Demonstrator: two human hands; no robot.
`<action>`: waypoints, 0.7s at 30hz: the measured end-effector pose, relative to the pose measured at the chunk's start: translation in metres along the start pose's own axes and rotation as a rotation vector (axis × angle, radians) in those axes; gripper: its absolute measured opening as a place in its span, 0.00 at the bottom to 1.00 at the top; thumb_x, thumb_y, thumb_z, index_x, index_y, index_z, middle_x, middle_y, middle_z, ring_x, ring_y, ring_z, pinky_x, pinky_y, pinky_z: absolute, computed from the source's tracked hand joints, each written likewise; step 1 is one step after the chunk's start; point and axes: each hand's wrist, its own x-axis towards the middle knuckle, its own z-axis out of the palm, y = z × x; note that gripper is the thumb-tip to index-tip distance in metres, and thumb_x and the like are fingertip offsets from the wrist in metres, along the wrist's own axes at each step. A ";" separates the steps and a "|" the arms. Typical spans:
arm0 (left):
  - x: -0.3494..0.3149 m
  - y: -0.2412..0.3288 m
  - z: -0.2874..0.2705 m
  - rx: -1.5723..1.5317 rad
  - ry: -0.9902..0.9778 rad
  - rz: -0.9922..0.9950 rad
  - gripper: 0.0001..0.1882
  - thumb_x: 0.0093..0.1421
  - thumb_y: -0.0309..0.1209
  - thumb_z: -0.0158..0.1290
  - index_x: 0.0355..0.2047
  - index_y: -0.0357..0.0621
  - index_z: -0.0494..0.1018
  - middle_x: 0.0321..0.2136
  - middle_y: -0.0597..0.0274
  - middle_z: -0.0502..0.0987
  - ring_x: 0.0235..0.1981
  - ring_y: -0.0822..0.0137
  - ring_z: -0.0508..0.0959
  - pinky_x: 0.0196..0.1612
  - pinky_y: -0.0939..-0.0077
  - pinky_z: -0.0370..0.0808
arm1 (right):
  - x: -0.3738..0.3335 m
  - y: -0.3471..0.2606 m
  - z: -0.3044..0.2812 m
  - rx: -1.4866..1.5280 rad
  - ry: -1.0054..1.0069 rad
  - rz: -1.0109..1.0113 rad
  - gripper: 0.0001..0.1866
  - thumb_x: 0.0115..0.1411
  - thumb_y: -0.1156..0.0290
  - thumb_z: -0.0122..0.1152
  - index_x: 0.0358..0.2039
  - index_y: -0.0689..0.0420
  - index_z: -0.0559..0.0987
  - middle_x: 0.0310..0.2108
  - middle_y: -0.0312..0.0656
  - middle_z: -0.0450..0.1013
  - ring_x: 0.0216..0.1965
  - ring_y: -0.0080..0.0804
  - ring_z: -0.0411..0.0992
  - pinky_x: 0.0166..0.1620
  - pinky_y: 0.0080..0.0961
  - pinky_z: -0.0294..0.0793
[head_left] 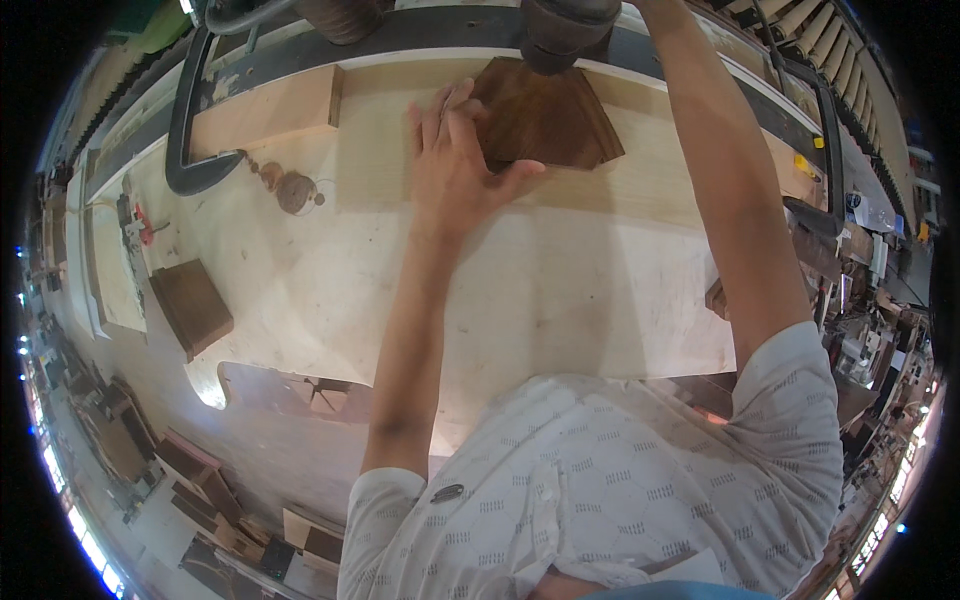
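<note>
Head view — left hand (452,152) against brown panel (548,120), pale board (378,130)

A flat, dark-brown wooden piece (555,118) with straight, angled edges and visible grain lies just right of the left hand (458,150), its lower-left corner between thumb and fingers.

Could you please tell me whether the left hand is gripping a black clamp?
No, the left hand is against the dark brown wooden piece.
</note>
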 end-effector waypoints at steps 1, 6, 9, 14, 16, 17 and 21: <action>0.002 0.001 -0.002 -0.006 -0.020 -0.013 0.52 0.49 0.59 0.70 0.65 0.38 0.64 0.58 0.49 0.72 0.59 0.43 0.69 0.63 0.45 0.61 | 0.000 0.000 0.001 -0.003 0.001 -0.004 0.13 0.68 0.63 0.56 0.27 0.54 0.78 0.17 0.35 0.68 0.15 0.24 0.63 0.18 0.29 0.59; 0.000 0.000 -0.003 0.127 -0.088 0.021 0.33 0.51 0.65 0.64 0.50 0.61 0.81 0.63 0.46 0.69 0.66 0.44 0.65 0.67 0.31 0.54 | -0.001 -0.005 0.010 -0.014 -0.022 -0.026 0.14 0.67 0.63 0.57 0.26 0.54 0.79 0.16 0.36 0.69 0.15 0.25 0.64 0.19 0.30 0.60; 0.004 0.004 -0.007 0.104 -0.105 0.021 0.29 0.52 0.58 0.67 0.51 0.61 0.82 0.64 0.46 0.68 0.65 0.42 0.66 0.67 0.37 0.56 | -0.003 -0.007 0.012 -0.021 -0.035 -0.029 0.14 0.67 0.63 0.57 0.26 0.55 0.79 0.16 0.36 0.70 0.15 0.26 0.64 0.20 0.30 0.61; 0.006 0.005 -0.010 0.091 -0.109 0.022 0.28 0.52 0.56 0.68 0.50 0.59 0.83 0.65 0.45 0.68 0.64 0.42 0.67 0.66 0.41 0.57 | -0.017 -0.011 0.002 -0.078 -0.048 -0.019 0.14 0.66 0.63 0.58 0.24 0.55 0.80 0.16 0.37 0.70 0.15 0.27 0.65 0.21 0.31 0.62; 0.002 0.008 -0.013 0.120 -0.102 0.003 0.28 0.51 0.56 0.69 0.50 0.59 0.83 0.64 0.44 0.68 0.64 0.41 0.67 0.66 0.41 0.58 | -0.036 -0.012 -0.021 -0.152 0.011 -0.012 0.15 0.66 0.62 0.58 0.24 0.55 0.80 0.16 0.37 0.71 0.16 0.27 0.65 0.21 0.32 0.63; 0.003 0.009 -0.012 0.119 -0.093 0.014 0.28 0.51 0.55 0.69 0.50 0.59 0.83 0.64 0.44 0.68 0.63 0.41 0.67 0.65 0.42 0.59 | -0.052 -0.010 -0.046 -0.200 0.083 -0.015 0.15 0.65 0.62 0.59 0.24 0.56 0.80 0.16 0.37 0.71 0.16 0.27 0.65 0.21 0.32 0.63; 0.011 0.015 -0.007 0.071 -0.092 0.063 0.28 0.51 0.55 0.69 0.49 0.57 0.84 0.63 0.43 0.69 0.62 0.42 0.68 0.63 0.43 0.61 | -0.075 -0.014 -0.183 0.023 0.579 -0.381 0.17 0.63 0.61 0.58 0.20 0.57 0.79 0.17 0.40 0.72 0.18 0.30 0.68 0.25 0.31 0.67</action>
